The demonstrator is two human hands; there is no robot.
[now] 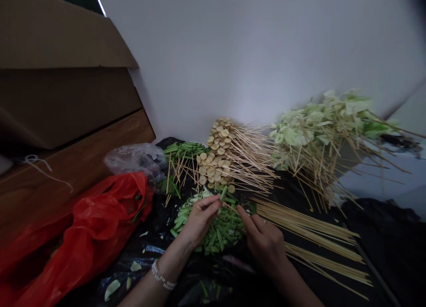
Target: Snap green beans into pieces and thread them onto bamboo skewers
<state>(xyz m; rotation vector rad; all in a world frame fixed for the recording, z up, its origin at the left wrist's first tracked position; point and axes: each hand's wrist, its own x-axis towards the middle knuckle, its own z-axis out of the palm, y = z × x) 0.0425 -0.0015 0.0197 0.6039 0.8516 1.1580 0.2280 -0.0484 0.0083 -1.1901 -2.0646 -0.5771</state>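
Observation:
My left hand (203, 218), with a beaded bracelet at the wrist, pinches a cut piece of green vegetable (223, 196) between thumb and fingers. From the right, my right hand (264, 236) grips a thin wooden skewer (232, 207), its front end at the green piece. Whether the tip has gone through it I cannot tell. Below both hands lies a heap of cut green pieces (218, 238). Loose bamboo skewers (313, 227) lie in bundles to the right of my right hand.
Behind stand stacks of skewered round slices (216, 165), skewered green pieces (186, 149) and skewered cabbage leaves (309, 125) against the white wall (233, 54). At left are a red plastic bag (103, 222), a clear bag (135, 160) and a cardboard box (66, 41). Black plastic sheeting (153, 236) lies underneath.

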